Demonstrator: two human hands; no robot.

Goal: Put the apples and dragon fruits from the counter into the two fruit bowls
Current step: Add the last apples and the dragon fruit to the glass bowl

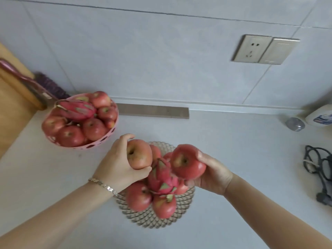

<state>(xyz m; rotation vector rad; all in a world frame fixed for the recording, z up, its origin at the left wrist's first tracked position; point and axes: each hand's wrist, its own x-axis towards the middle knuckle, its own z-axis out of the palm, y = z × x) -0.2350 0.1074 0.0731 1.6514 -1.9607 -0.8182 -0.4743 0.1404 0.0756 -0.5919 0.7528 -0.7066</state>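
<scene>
counter point(233, 159): pale, runs to a tiled wall – both bowls stand on it
pink bowl point(93, 145): far left, holed wall, heaped with red apples, one dragon fruit point(77, 109) lying on top
wire bowl point(143, 218): centre, near the person, under both hands – several apples inside, a second dragon fruit point(161, 177) on the pile
left hand point(115, 168): fingers curled round a yellowish-red apple point(139, 153), held over the wire bowl's left side
right hand point(213, 175): fingers wrapped round a red apple point(186, 161), held above the wire bowl's right side, just beside the dragon fruit
cable point(319, 168): dark, coiled, right edge of the counter
wall socket point(252, 48): upper right, switch plate beside it
bottle point(319, 115): white, far right, blue label print too blurred to read
bracelet point(102, 185): on the left wrist
</scene>
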